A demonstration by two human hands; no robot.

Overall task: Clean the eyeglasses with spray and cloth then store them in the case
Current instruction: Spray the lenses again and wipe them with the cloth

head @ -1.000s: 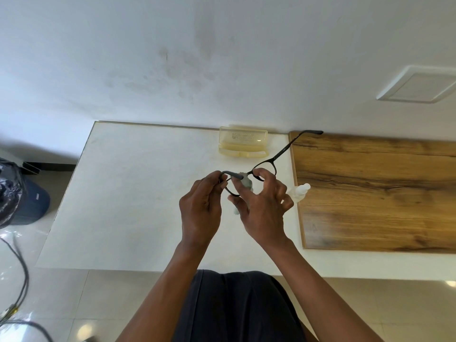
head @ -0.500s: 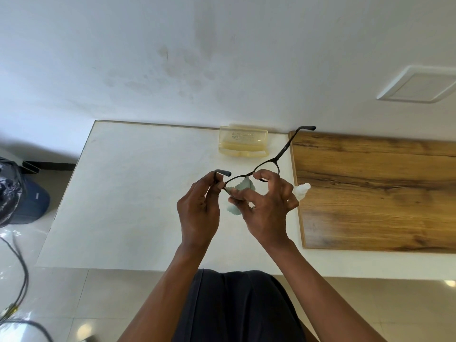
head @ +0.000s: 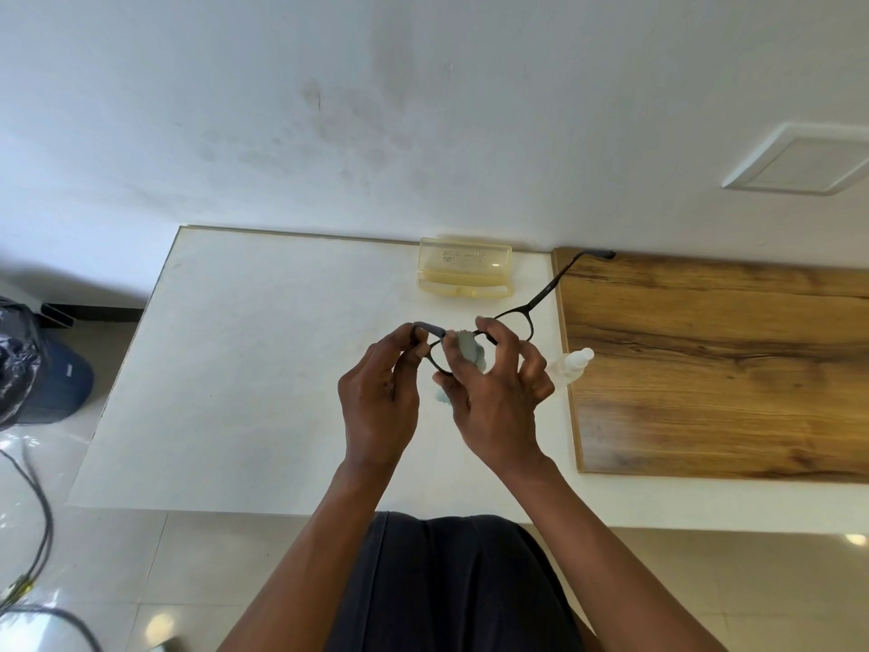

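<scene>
White surface (head: 244, 369) under pale wall | my left hand (head: 378, 397) pinches eyeglasses (head: 515, 317) by one temple end, held over surface | my right hand (head: 498, 392) grips cloth (head: 468, 348) on a lens | risk: hard rubbing could twist thin black frame or slip my pinch | far temple unfolded | case (head: 463, 270) open by wall

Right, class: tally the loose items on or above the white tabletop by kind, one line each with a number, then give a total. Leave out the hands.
Eyeglasses: 1
Cleaning cloth: 1
Spray bottle: 1
Yellow glasses case: 1
Total: 4
</scene>
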